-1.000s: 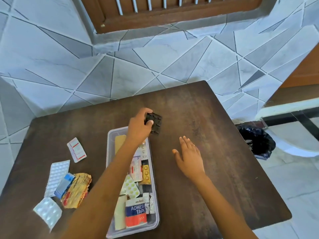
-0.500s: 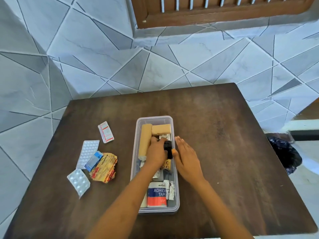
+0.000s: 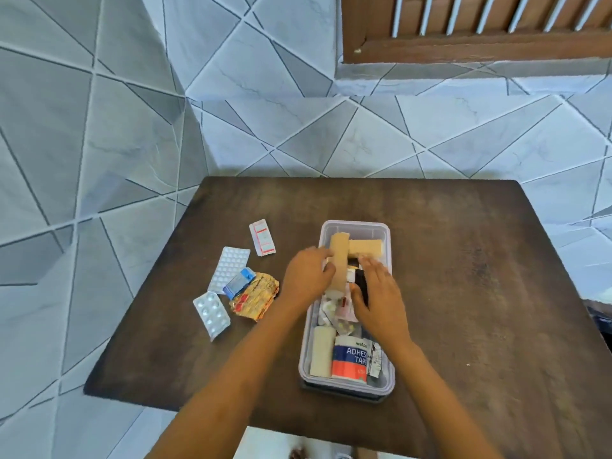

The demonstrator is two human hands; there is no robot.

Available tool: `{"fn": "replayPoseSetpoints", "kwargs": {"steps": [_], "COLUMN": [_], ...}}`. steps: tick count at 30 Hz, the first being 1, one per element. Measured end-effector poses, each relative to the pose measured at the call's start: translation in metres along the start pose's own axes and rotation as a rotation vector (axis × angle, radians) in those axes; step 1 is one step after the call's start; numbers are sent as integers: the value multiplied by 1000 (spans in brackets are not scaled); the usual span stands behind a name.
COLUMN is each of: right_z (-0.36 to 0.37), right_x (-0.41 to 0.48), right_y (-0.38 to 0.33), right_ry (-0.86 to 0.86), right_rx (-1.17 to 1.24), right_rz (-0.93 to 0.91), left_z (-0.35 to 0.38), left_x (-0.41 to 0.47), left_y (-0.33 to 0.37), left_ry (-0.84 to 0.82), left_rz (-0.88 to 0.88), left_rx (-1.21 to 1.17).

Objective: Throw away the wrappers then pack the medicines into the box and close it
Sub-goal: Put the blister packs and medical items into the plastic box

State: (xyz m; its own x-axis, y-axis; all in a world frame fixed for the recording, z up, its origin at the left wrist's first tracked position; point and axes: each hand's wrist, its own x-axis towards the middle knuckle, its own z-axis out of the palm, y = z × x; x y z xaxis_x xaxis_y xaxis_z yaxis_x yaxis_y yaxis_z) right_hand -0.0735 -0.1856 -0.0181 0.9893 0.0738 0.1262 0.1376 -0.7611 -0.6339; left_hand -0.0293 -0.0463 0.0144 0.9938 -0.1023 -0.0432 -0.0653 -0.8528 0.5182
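A clear plastic box [image 3: 355,224] stands mid-table. It holds two tan bandage rolls, a white roll [image 3: 322,352], an adhesive tape carton [image 3: 350,359] and loose blister packs. My left hand [image 3: 306,276] grips the long tan bandage roll [image 3: 339,256], which is tilted up over the box's left side. Over the middle of the box, my right hand [image 3: 379,294] has its thumb and flat fingers around a black blister pack [image 3: 362,284]. A crumpled yellow wrapper [image 3: 255,298] lies on the table left of the box.
Left of the box on the dark wooden table [image 3: 463,260] lie a white-red sachet [image 3: 263,237], a white blister pack [image 3: 229,268], a small blue pack [image 3: 239,282] and a silver blister pack [image 3: 212,313]. A dark flat piece [image 3: 344,392] shows under the box's near end. A tiled wall stands behind.
My left hand carried the black blister pack from the table into the box, let go of it and took the tan roll. My right hand moved onto the black pack. The view swung left.
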Motion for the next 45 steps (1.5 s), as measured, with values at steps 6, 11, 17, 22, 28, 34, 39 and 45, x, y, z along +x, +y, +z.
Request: {"fn": "replayPoseSetpoints", "kwargs": {"steps": [6,11,17,22,28,34,39,45], "right_z": [52,103,124,117,87,10,-32,-21], "right_x": [15,24,27,22,23,14,-10,-29], "right_y": [-73,-97,-107,-110,-107,-89,-39,-23], "right_ry": [-291,-608,-626,-444,-74,245,247,-50], "right_rx": [-39,-367,-454,-415,-167,126,257,-199], "right_rz": [-198,-236,-236,-237,-111,180,508,515], "left_z": [-46,-52,-44,-42,-49,-62,-39,-13], "left_x": [-23,-32,-18,-9,-6,-14,-17,-21], "left_y": [-97,-142,-162,-171,-167,-126,-68,-32], "left_ry": [-4,-161,-191,-176,12,238,168,99], "left_rz": [-384,-518,-468,-399,-338,-244,-128,-71], "left_rx": [75,124,136,248,266,-124,-342,-366]}}
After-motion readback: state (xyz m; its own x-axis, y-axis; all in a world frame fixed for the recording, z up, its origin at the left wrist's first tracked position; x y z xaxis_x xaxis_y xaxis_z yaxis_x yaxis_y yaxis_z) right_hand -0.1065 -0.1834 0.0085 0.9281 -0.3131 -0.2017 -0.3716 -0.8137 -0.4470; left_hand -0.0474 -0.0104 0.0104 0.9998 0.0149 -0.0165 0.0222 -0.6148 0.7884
